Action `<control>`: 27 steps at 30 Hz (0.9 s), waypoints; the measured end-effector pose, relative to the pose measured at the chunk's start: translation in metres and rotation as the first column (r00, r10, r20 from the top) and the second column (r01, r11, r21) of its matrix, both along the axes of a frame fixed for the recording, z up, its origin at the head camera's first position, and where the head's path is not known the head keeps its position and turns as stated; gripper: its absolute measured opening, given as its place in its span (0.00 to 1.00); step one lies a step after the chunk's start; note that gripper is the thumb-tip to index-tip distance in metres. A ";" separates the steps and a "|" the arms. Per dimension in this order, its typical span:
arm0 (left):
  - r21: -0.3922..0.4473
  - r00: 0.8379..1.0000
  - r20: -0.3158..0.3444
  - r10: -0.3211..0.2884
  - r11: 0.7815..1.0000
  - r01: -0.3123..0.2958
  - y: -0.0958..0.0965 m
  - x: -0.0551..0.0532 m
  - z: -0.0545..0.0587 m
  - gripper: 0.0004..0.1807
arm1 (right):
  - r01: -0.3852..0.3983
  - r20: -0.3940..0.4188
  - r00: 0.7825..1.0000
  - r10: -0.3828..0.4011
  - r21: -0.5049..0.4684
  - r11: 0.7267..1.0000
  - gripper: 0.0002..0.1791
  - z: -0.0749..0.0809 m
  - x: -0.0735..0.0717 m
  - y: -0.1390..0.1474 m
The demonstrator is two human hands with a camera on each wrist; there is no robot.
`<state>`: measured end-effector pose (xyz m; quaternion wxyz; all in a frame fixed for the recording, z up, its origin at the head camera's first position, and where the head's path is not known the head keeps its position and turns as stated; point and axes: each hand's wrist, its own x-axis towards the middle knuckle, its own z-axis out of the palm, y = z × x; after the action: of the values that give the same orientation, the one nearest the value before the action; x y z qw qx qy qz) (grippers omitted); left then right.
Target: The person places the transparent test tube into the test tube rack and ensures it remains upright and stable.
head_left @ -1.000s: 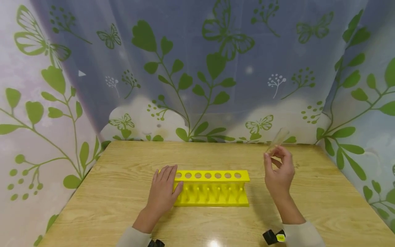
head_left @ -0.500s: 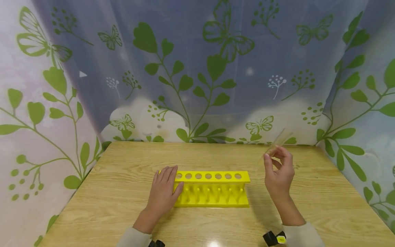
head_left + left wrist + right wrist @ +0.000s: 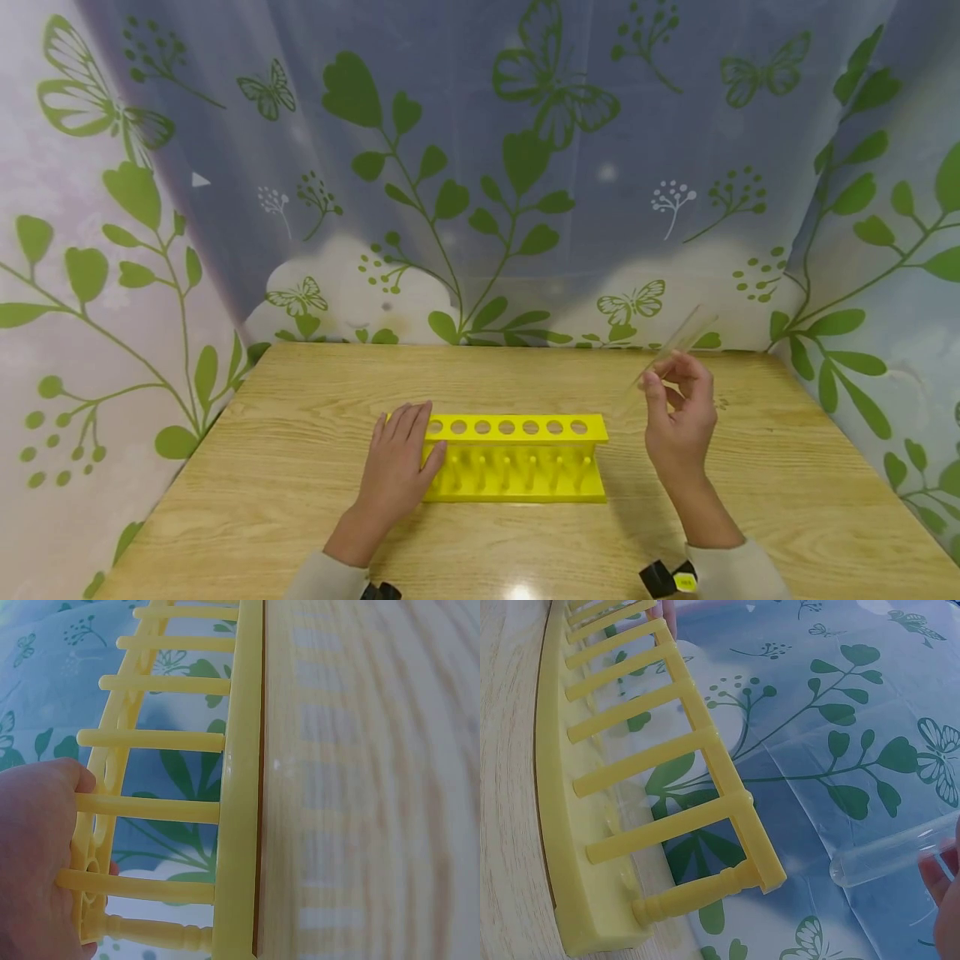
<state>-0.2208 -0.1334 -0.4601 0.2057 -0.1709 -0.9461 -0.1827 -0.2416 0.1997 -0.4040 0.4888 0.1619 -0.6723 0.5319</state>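
Note:
A yellow test tube rack stands on the wooden table, with a row of round holes along its top bar and pegs below. My left hand grips the rack's left end, its fingers across the top bar and its thumb at the front. To the right of the rack, held up above the table, a clear test tube is pinched between the thumb and fingers of my right hand. The tube slants, its upper end pointing back and right. In the right wrist view its rounded closed end is apart from the rack.
Pale wood tabletop surrounds the rack. A curtain printed with leaves and butterflies hangs behind the table and along both sides. Black wrist devices show at the cuffs.
The test tube has shifted in my right fingers, and more of its length shows, its lower end now reaching further down and left. My left hand and the rack keep still.

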 end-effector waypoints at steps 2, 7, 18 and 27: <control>0.002 1.000 0.003 0.001 1.000 -0.001 0.000 0.000 0.000 0.32 | -0.013 -0.003 1.000 0.013 -0.010 1.000 0.17 0.001 0.000 -0.001; 0.004 1.000 0.010 0.005 1.000 -0.005 0.000 0.000 0.001 0.33 | -0.048 -0.012 0.999 0.048 -0.025 0.999 0.17 0.002 0.001 -0.002; 0.005 1.000 0.012 0.007 1.000 -0.007 0.000 0.000 -0.001 0.32 | -0.153 -0.074 0.986 0.149 -0.046 0.987 0.16 0.003 0.001 -0.004; -0.004 1.000 0.006 0.011 1.000 -0.011 0.000 0.000 -0.002 0.32 | -0.211 -0.126 0.971 0.202 -0.061 0.976 0.17 0.003 0.000 -0.007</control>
<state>-0.2212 -0.1335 -0.4620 0.2037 -0.1654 -0.9480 -0.1800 -0.2412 0.1927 -0.4008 0.4756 0.2443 -0.6012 0.5939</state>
